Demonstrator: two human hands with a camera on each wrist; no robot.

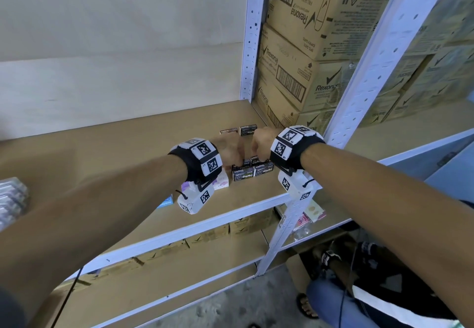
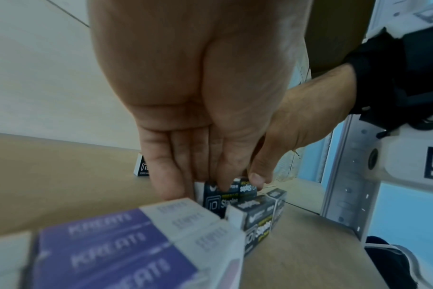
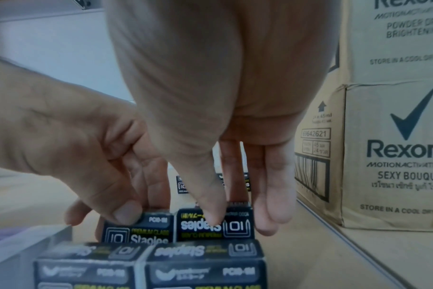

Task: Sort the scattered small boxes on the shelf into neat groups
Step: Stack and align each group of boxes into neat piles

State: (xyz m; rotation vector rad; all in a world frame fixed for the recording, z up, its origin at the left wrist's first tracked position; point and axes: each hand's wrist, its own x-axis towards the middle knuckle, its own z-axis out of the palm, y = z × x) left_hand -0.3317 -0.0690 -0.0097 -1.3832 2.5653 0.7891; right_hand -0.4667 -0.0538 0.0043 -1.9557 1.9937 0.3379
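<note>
Both hands reach onto the brown shelf board (image 1: 123, 148) and meet over a cluster of black staple boxes (image 1: 252, 172) near its front edge. The left hand (image 1: 230, 152) pinches one box of the rear row (image 3: 137, 228), thumb on the near top edge and fingers behind it. The right hand (image 1: 263, 143) holds the neighbouring staple box (image 3: 215, 224) the same way, thumb pressed on its printed face and fingers reaching down behind and to the right of it. The two held boxes stand side by side, touching, directly behind a front row of two more staple boxes (image 3: 151, 262). Just left of the cluster lies a group of purple-and-white boxes (image 2: 126, 242), close to the black ones. Two further small boxes (image 1: 238, 130) stand apart, toward the back of the shelf. Stacked Rexona cartons (image 1: 302, 53) fill the adjoining bay on the right, behind a perforated white upright (image 1: 250, 35).
</note>
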